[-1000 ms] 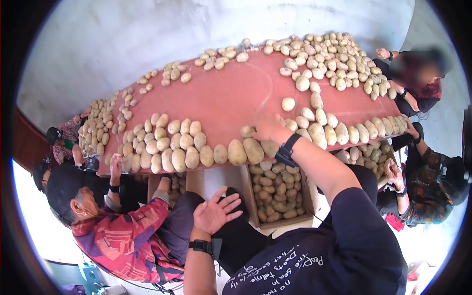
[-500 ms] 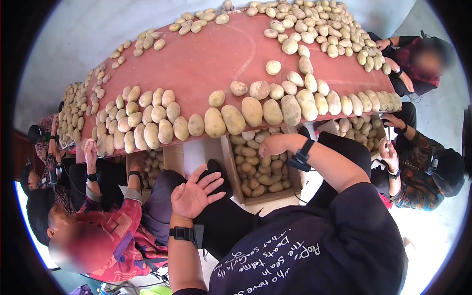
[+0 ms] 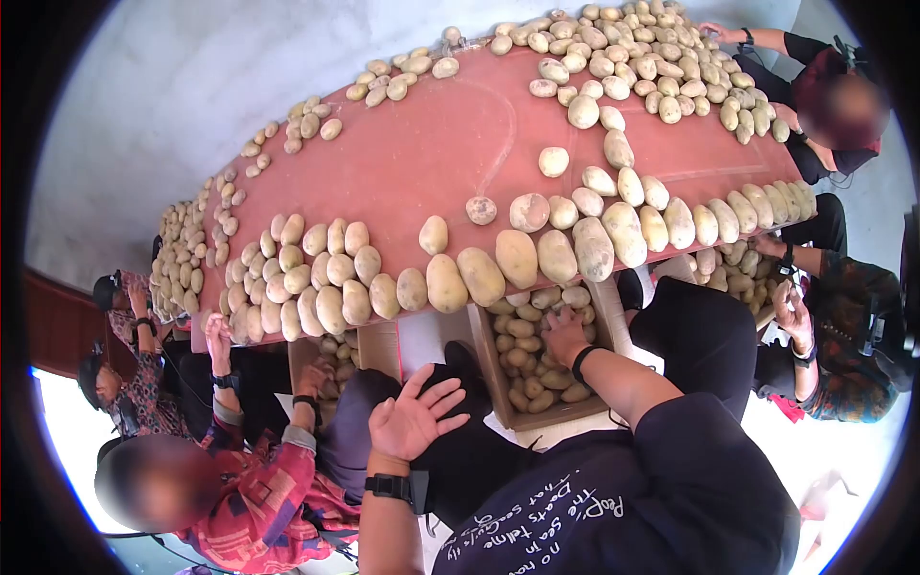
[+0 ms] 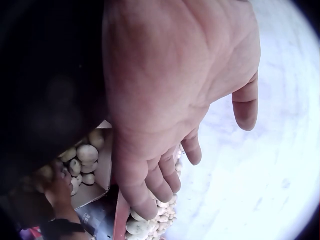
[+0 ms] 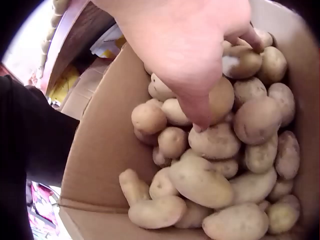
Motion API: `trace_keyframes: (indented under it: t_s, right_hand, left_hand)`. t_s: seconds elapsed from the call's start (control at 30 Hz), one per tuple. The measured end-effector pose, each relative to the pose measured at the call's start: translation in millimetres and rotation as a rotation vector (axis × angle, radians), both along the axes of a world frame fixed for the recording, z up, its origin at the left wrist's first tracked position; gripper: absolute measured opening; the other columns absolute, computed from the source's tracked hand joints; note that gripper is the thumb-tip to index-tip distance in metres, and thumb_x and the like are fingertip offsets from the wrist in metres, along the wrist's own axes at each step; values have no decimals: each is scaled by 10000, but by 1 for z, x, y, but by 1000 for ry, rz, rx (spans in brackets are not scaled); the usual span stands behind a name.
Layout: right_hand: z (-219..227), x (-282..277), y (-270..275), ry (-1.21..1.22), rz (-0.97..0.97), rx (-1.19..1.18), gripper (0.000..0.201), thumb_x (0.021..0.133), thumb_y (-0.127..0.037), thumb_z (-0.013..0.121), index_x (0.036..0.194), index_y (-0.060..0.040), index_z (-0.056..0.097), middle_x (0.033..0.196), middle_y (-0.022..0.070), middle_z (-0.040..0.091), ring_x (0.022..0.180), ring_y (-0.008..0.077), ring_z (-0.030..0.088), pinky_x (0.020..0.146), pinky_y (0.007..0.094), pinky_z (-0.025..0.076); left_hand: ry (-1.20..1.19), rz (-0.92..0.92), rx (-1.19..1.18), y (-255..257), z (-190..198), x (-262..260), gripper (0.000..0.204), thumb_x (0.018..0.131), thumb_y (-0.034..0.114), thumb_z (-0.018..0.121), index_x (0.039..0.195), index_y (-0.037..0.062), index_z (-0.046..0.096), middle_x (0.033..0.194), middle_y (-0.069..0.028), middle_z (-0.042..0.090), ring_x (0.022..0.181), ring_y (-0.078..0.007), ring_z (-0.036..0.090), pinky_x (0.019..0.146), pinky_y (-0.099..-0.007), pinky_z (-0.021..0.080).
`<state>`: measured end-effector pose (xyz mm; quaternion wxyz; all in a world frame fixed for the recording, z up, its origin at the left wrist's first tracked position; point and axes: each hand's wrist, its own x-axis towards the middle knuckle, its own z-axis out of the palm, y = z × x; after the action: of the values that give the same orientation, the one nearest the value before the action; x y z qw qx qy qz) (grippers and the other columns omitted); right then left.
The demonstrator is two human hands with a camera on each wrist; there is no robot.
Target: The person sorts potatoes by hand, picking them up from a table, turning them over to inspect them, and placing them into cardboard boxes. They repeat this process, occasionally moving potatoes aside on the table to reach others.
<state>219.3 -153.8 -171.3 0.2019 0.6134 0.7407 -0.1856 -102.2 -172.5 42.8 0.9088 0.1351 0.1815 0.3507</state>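
My right hand is down inside a cardboard box of potatoes under the table's front edge. In the right wrist view the thumb and fingers of that hand curl about a potato, which the palm partly covers. More potatoes lie loose around the fingertips. My left hand is held palm up above my lap, its fingers spread and relaxed. The left wrist view shows this hand holding nothing.
A red table bears a front row of larger potatoes and piles at both ends. People sit on both sides; the left neighbour's hand reaches into another box. A third box of potatoes stands at the right.
My right hand has moved from the potatoes on the table down into the box. Two potatoes now sit behind the front row where my hand was. The left hand stays palm up.
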Motion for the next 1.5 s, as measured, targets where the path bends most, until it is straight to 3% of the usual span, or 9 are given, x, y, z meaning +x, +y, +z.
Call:
trace_keyframes:
  t_s: [0.2,0.4,0.53,0.8,0.93,1.1,1.27,1.37,1.5]
  right_hand:
    - [12,8,9,190,-201,-22,555,739,-361,682,1254,-171,602,1394,152,370,1307,414,302,982,532,381]
    - [-14,-10,0,6,-365,55,552,719,-415,702,1209,-168,641,1397,210,344,1276,406,334,994,483,398]
    - [15,-9,12,35,-565,-177,522,721,-404,706,1175,-150,667,1415,259,330,1270,407,375,995,482,399]
    - [-11,31,-4,311,-213,-145,412,754,-391,676,1078,-139,706,1272,252,485,1171,429,474,945,492,438]
    - [-20,13,-22,-2,-77,-62,363,772,-352,672,1057,-132,717,1310,271,445,1173,422,453,936,493,430]
    - [-40,6,-34,-33,-76,-1,381,769,-327,681,1064,-88,715,1354,281,368,1200,417,418,970,482,410]
    - [41,6,-22,28,-43,-193,517,793,-405,651,1157,-38,665,1340,219,468,1221,370,440,963,442,428]
    - [63,5,-17,289,-4,-303,601,746,-480,675,1152,-37,664,1136,182,624,1160,325,511,935,417,454]
    - [133,-6,-4,737,19,-355,536,781,-456,683,1099,-25,664,1030,158,623,963,258,583,858,369,471]
  left_hand:
    - [16,-2,-8,0,-1,0,767,864,440,606,1496,140,289,1473,-279,347,1375,-422,340,1087,-647,273]
    - [9,-3,-4,-1,-2,1,768,862,441,608,1495,144,291,1473,-273,351,1378,-413,340,1092,-642,269]
    - [25,-3,-3,-2,0,1,768,862,444,608,1495,147,292,1474,-266,353,1380,-405,340,1095,-636,271]
    - [9,-6,21,-4,0,-1,769,859,445,610,1494,146,295,1475,-260,356,1375,-402,348,1095,-629,279]
    - [7,-17,34,-4,1,3,766,862,447,602,1493,140,294,1475,-267,350,1374,-402,348,1095,-627,279]
    - [-27,-14,41,-6,4,1,765,874,429,582,1496,107,275,1483,-268,330,1385,-397,328,1114,-614,257]
    - [-33,0,33,-8,3,-3,763,873,425,585,1494,104,278,1480,-265,335,1384,-396,330,1115,-611,259]
    - [-39,1,41,-7,4,-3,771,864,426,591,1492,102,282,1476,-264,341,1382,-394,334,1114,-609,263]
    - [-37,-13,59,-6,6,-2,791,848,429,600,1491,100,278,1473,-262,348,1379,-391,340,1110,-605,274]
